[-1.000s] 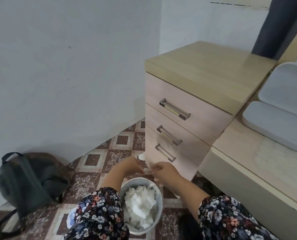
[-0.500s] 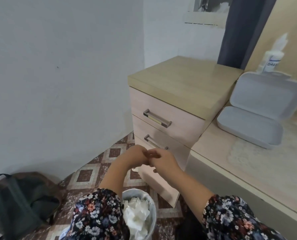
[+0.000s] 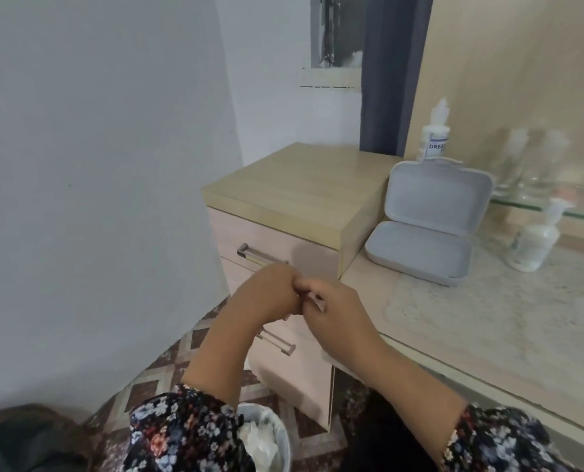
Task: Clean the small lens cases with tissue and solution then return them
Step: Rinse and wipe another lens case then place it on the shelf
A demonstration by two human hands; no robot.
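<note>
Now higher, left hand (image 3: pixel 270 289) and right hand (image 3: pixel 331 310) together, each grip curled, contents unclear.

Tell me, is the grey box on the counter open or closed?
Open. The grey box has its lid raised upright behind the base, both insides showing.

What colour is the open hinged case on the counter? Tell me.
Pale grey open case, inside and out; the head view, the only one, shows it.

A pale marbled table (image 3: pixel 508 321) carries an open grey hinged case (image 3: pixel 420 252), its lid upright against a white solution bottle (image 3: pixel 435 139), and a small clear pump bottle (image 3: pixel 532 245) near the back. On the tiled floor (image 3: pixel 168 366) stands a bin (image 3: pixel 277 434) holding crumpled tissue (image 3: pixel 258 437).
</note>
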